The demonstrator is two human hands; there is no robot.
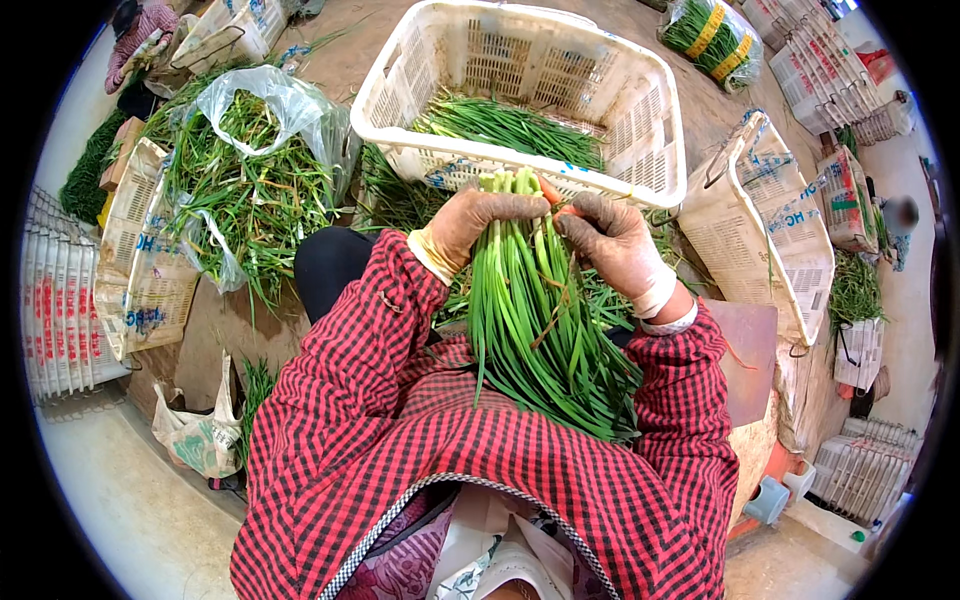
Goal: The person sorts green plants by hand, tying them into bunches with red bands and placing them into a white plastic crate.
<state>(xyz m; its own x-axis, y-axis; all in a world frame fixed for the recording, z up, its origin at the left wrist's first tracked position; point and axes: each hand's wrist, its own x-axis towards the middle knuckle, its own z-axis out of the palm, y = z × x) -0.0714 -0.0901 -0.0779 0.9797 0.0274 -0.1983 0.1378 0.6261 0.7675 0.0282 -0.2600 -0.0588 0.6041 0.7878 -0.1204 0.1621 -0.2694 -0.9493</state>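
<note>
A bunch of long green chives [535, 300] hangs in front of me, its pale cut ends at the top and its leaves falling toward my lap. My left hand [478, 225], in a soiled glove with a yellowish cuff, is closed around the bunch just below those ends. On the other side my right hand [617, 245], gloved too, pinches its fingers together beside the stems. A small orange strip shows between the two hands; whether it is a band or something else I cannot make out. A few brownish withered leaves hang among the green ones.
Just beyond my hands stands a white plastic crate [520, 165] with chives [515, 130] inside. Left, a clear plastic bag [265, 105] lies over a heap of loose leaves [245, 185]. An upright crate [775, 225] stands at right. Another person [140, 40] is far left.
</note>
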